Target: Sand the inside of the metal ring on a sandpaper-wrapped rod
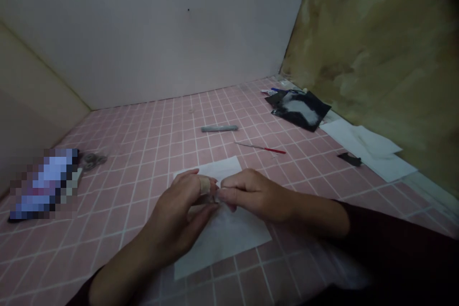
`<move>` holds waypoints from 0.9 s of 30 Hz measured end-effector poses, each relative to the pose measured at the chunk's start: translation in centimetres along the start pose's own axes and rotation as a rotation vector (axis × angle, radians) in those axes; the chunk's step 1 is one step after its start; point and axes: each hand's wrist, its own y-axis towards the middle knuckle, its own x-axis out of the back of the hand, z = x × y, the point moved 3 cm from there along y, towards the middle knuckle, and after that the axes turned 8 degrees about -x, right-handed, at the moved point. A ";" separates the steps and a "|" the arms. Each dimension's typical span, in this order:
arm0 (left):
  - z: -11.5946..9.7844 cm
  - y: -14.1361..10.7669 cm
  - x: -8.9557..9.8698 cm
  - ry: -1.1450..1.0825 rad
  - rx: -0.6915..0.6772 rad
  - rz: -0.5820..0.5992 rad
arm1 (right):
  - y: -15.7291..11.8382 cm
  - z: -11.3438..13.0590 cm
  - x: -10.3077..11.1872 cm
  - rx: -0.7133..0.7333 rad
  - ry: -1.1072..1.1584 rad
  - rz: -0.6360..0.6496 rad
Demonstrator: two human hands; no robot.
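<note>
Over a white sheet of paper [229, 244] on the pink checked tabletop, my two hands meet at the fingertips. My left hand [181, 205] is curled with thumb and fingers drawn together, and a beige bandage [204, 185] wraps one finger. My right hand [254, 195] is closed in a pinch right beside the left fingertips. Something small seems to be between the hands, but it is too hidden and dim to name. Beyond the hands lie a thin pointed tool with a red handle [274, 150] and a grey bar-shaped object [219, 128].
Black sheets with whitish powder [301, 111] lie at the back right. Nearer are white papers [376, 155] and a dark scrap [349, 158]. On the left are a blurred-out device with a lit screen [50, 181] and a small greyish coil [93, 159]. Walls enclose the table.
</note>
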 end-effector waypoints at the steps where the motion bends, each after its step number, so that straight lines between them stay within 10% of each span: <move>1: 0.0 0.0 0.0 0.001 -0.001 -0.001 | 0.0 0.0 0.0 -0.003 -0.006 0.009; 27: -0.1 0.0 -0.2 0.060 -0.047 -0.033 | 0.0 -0.1 0.3 -0.014 -0.020 -0.011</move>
